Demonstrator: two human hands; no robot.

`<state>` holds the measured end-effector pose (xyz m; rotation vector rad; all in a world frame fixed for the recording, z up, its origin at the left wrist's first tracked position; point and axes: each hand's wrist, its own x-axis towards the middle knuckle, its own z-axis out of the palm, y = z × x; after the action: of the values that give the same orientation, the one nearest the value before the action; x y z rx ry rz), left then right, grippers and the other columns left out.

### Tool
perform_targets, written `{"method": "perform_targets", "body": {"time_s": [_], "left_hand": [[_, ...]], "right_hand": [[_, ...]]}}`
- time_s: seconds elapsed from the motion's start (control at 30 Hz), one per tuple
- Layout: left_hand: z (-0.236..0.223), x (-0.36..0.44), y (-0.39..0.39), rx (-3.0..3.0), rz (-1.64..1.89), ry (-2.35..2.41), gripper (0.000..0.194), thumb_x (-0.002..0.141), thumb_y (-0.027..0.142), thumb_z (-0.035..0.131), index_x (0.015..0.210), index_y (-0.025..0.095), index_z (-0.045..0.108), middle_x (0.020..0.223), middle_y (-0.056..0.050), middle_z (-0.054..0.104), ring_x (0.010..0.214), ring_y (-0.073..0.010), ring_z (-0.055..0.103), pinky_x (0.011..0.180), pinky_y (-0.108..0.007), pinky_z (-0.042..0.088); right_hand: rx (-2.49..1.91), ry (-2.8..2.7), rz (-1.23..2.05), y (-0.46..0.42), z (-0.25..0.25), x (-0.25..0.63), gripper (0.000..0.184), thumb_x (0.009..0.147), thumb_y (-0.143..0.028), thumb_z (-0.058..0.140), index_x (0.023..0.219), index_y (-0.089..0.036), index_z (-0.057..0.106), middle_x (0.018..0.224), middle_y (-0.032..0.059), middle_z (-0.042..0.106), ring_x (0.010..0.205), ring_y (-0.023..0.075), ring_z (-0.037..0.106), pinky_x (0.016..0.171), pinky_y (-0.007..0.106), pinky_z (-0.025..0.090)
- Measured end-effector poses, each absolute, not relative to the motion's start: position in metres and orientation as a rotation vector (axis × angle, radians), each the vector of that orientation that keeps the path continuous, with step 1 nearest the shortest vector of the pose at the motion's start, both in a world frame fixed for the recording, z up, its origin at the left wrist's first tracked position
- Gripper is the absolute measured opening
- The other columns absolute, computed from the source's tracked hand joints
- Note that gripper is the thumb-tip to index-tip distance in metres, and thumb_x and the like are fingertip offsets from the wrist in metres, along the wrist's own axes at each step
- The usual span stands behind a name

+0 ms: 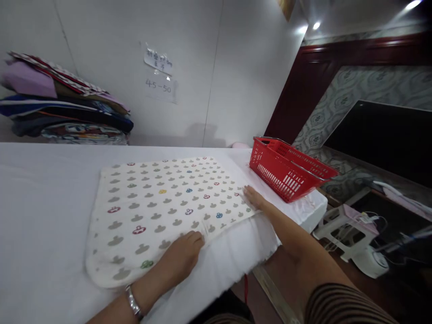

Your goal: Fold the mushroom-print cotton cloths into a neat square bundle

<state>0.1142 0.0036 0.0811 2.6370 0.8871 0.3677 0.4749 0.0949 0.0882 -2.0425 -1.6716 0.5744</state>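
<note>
A white cloth [175, 183] with rounded corners lies spread out, printed with grey mushroom shapes and a few coloured ones. At its near edge my left hand [185, 253] has its fingers curled together on the fabric, beside a small crease. My right hand [254, 198] rests at the cloth's right edge, fingers stretched out and lying along it. A silver bracelet [133, 302] circles my left wrist. Under the cloth is a table with a white cover [43, 216].
A red plastic basket [280, 168] stands at the table's right end. Folded fabrics [67, 101] are piled at the back left against the wall. Paper notes [158, 63] hang on the wall. Right of the table are a plastic stool [351, 220] and a dark screen [384, 139].
</note>
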Motion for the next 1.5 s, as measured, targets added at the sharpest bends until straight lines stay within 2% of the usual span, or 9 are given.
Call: {"method": "perform_targets", "body": {"time_s": [0.07, 0.13, 0.23, 0.37, 0.57, 0.77, 0.93, 1.13, 1.5], "left_hand": [[0.08, 0.114, 0.002, 2.66, 0.361, 0.914, 0.033, 0.074, 0.001, 0.037, 0.094, 0.017, 0.058, 0.102, -0.006, 0.057, 0.094, -0.0204, 0.051, 0.081, -0.034, 0.042], [0.079, 0.114, 0.0, 2.684, 0.357, 0.935, 0.035, 0.074, 0.0, 0.036, 0.096, 0.017, 0.058, 0.104, -0.007, 0.057, 0.095, -0.0206, 0.051, 0.081, -0.035, 0.042], [0.079, 0.114, -0.002, 2.718, 0.379, 0.954, 0.036, 0.076, 0.0, 0.034, 0.096, 0.017, 0.058, 0.103, -0.006, 0.058, 0.093, -0.0203, 0.052, 0.079, -0.035, 0.042], [0.083, 0.117, -0.002, 2.74, 0.386, 0.995, 0.034, 0.075, 0.001, 0.036, 0.093, 0.018, 0.059, 0.1, -0.006, 0.059, 0.091, -0.0208, 0.053, 0.078, -0.036, 0.042], [0.083, 0.118, -0.001, 2.768, 0.365, 1.02, 0.032, 0.077, 0.003, 0.037, 0.094, 0.017, 0.06, 0.1, -0.007, 0.059, 0.091, -0.0219, 0.054, 0.079, -0.038, 0.042], [0.077, 0.116, 0.001, 2.758, 0.441, 0.994, 0.032, 0.078, 0.006, 0.036, 0.095, 0.018, 0.06, 0.1, -0.007, 0.06, 0.091, -0.021, 0.054, 0.078, -0.037, 0.043], [0.082, 0.116, -0.001, 2.744, 0.406, 0.993, 0.03, 0.078, 0.006, 0.037, 0.094, 0.017, 0.06, 0.099, -0.007, 0.06, 0.091, -0.0217, 0.054, 0.078, -0.037, 0.043], [0.083, 0.116, -0.001, 2.733, 0.407, 0.984, 0.031, 0.078, 0.004, 0.037, 0.092, 0.018, 0.06, 0.097, -0.006, 0.059, 0.091, -0.0204, 0.053, 0.078, -0.035, 0.042], [0.078, 0.116, -0.001, 2.769, 0.406, 1.001, 0.035, 0.076, 0.0, 0.034, 0.093, 0.018, 0.059, 0.099, -0.006, 0.059, 0.09, -0.0204, 0.052, 0.077, -0.036, 0.042]], "right_hand": [[-2.045, -1.552, 0.53, 0.085, 0.092, 0.48, 0.056, 0.091, -0.051, 0.03, 0.133, -0.017, 0.042, 0.136, 0.0098, 0.046, 0.126, 0.0206, 0.04, 0.101, 0.034, 0.034], [-2.067, -1.449, 0.541, 0.075, 0.096, 0.484, 0.05, 0.092, -0.047, 0.029, 0.123, -0.014, 0.052, 0.116, 0.0098, 0.061, 0.104, 0.0192, 0.057, 0.082, 0.028, 0.047], [-2.143, -1.332, 0.619, 0.058, 0.1, 0.49, 0.035, 0.089, -0.04, 0.043, 0.09, -0.011, 0.063, 0.075, 0.0061, 0.067, 0.065, 0.0146, 0.062, 0.055, 0.021, 0.046], [-2.22, -1.24, 0.788, 0.04, 0.107, 0.493, 0.024, 0.085, -0.031, 0.053, 0.069, -0.013, 0.059, 0.051, 0.0007, 0.059, 0.044, 0.0109, 0.054, 0.045, 0.02, 0.044], [-2.272, -1.164, 0.969, 0.033, 0.115, 0.49, 0.025, 0.082, -0.031, 0.06, 0.065, -0.014, 0.054, 0.05, 0.0008, 0.059, 0.039, 0.0099, 0.053, 0.042, 0.02, 0.044], [-2.261, -1.187, 0.918, 0.03, 0.113, 0.489, 0.029, 0.078, -0.03, 0.065, 0.058, -0.017, 0.05, 0.043, -0.0027, 0.052, 0.036, 0.0084, 0.047, 0.038, 0.018, 0.037], [-2.2, -1.186, 0.892, 0.038, 0.114, 0.488, 0.028, 0.086, -0.032, 0.055, 0.063, -0.017, 0.05, 0.045, -0.0038, 0.052, 0.038, 0.0061, 0.046, 0.038, 0.016, 0.032], [-2.368, -1.148, 1.007, 0.04, 0.109, 0.488, 0.037, 0.08, -0.031, 0.061, 0.049, -0.016, 0.048, 0.033, -0.0034, 0.045, 0.029, 0.006, 0.034, 0.033, 0.019, 0.022], [-2.455, -1.179, 0.967, 0.043, 0.111, 0.48, 0.031, 0.08, -0.026, 0.061, 0.053, -0.014, 0.052, 0.035, -0.0036, 0.046, 0.03, 0.0066, 0.035, 0.034, 0.02, 0.024]]}}
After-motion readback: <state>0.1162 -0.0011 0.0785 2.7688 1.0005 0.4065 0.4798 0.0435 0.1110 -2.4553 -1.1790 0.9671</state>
